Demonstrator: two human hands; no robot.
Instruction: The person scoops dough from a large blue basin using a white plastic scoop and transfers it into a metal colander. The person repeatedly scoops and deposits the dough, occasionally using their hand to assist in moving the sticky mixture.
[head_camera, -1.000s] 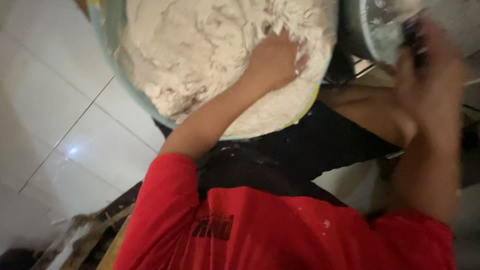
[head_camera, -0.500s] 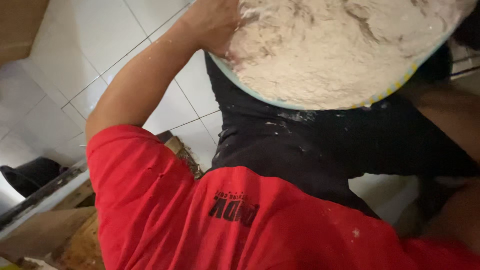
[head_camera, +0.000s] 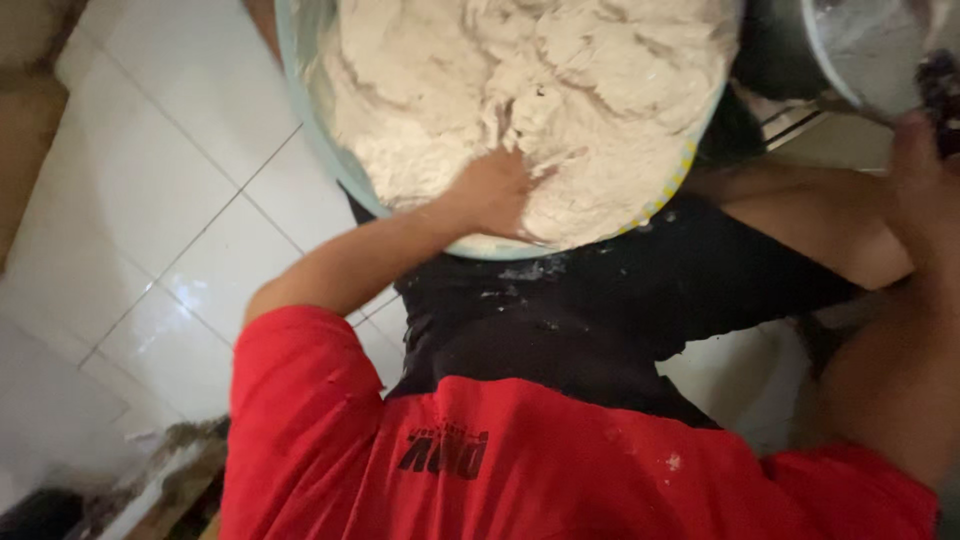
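The left hand (head_camera: 490, 195) presses, fingers buried, into pale dough (head_camera: 520, 90) filling a light-green bowl (head_camera: 300, 90) above white floor tiles (head_camera: 170, 200). The right hand (head_camera: 915, 170), blurred, reaches beside a metal pot (head_camera: 860, 50); its grip cannot be told.

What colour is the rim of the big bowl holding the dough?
The big bowl's rim is pale blue-green, seen in the head view.

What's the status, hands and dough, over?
Left hand pressed into dough inside pale bowl. Right hand at metal pot rim, grip unclear. Nothing blocking bowl.
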